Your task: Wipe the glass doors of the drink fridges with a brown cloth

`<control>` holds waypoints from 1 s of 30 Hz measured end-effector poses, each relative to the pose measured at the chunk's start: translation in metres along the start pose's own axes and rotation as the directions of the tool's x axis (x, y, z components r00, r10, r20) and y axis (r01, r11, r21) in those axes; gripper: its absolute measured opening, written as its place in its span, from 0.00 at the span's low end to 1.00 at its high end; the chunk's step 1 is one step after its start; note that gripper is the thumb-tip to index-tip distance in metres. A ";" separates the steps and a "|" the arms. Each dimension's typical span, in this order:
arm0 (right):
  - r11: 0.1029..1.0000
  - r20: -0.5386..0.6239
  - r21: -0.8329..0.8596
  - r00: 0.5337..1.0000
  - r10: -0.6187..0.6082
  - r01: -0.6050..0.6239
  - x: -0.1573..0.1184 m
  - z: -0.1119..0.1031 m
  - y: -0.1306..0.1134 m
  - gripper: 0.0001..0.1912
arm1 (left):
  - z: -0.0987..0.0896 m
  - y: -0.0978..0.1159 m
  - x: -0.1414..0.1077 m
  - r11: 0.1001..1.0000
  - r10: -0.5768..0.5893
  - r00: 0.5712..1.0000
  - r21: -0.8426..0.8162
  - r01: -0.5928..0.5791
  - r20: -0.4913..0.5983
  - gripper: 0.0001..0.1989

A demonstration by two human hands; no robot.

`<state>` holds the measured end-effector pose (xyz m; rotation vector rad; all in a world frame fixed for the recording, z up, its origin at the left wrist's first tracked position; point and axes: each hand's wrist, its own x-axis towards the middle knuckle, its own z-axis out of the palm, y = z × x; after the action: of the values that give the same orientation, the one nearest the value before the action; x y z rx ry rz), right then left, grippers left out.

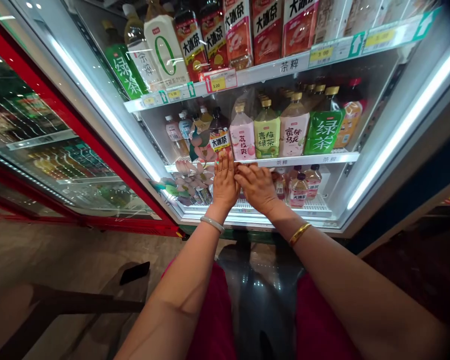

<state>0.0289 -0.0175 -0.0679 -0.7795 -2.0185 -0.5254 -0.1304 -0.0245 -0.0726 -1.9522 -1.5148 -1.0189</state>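
Observation:
My left hand (225, 180) lies at the front edge of the middle shelf (311, 160), its fingers stretched out and pointing up. Just above its fingertips stands a dark iced tea bottle (219, 132) with a yellow label. Close beside it on the right is my right hand (257, 186), its fingers bent toward the left hand at the shelf edge. Whatever those bent fingers grip, if anything, is hidden. A pink-labelled bottle (242, 134) stands directly above the gap between the hands, with a yellow-green bottle (267, 130) to its right.
The upper shelf (262, 72) carries large bottles and cartons. Small bottles (298, 191) stand on the bottom shelf. Leafy flower decals (197, 180) cover part of the left side. A red-framed cooler door (78, 130) is at left; a dark phone-like object (135, 273) lies lower left.

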 end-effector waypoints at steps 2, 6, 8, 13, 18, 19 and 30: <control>0.999 0.049 0.036 0.998 -0.031 0.029 0.003 0.005 -0.006 0.15 | -0.007 -0.007 -0.002 1.000 -0.004 1.000 0.009 0.004 0.027 0.36; 0.985 -0.144 0.070 0.976 0.165 -0.157 0.028 0.000 -0.009 0.16 | -0.024 -0.024 -0.005 0.998 -0.055 0.998 0.045 0.053 0.030 0.40; 0.966 -0.225 0.077 0.939 0.259 -0.248 0.038 0.003 -0.016 0.17 | -0.032 -0.033 -0.007 0.995 -0.088 0.996 0.056 0.086 0.029 0.41; 0.995 -0.043 0.095 0.999 -0.007 0.011 0.028 0.035 -0.052 0.13 | -0.043 -0.049 -0.017 0.995 -0.092 0.993 0.041 0.089 0.080 0.39; 0.989 -0.110 0.132 0.991 0.076 -0.061 0.035 0.039 -0.061 0.13 | -0.045 -0.049 -0.031 0.990 -0.125 0.987 0.072 0.118 0.100 0.43; 0.985 -0.158 0.137 0.979 0.128 -0.107 0.040 0.038 -0.060 0.14 | -0.046 -0.049 -0.033 0.991 -0.115 0.987 0.082 0.106 0.113 0.43; 0.990 -0.246 0.133 0.969 -0.003 0.037 0.058 0.056 -0.081 0.11 | -0.045 -0.091 -0.027 0.985 -0.125 0.992 0.114 0.126 -0.011 0.36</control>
<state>-0.0842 -0.0214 -0.0535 -0.5813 -1.8128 -0.4649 -0.2323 -0.0485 -0.0738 -1.7946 -1.6745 -0.9630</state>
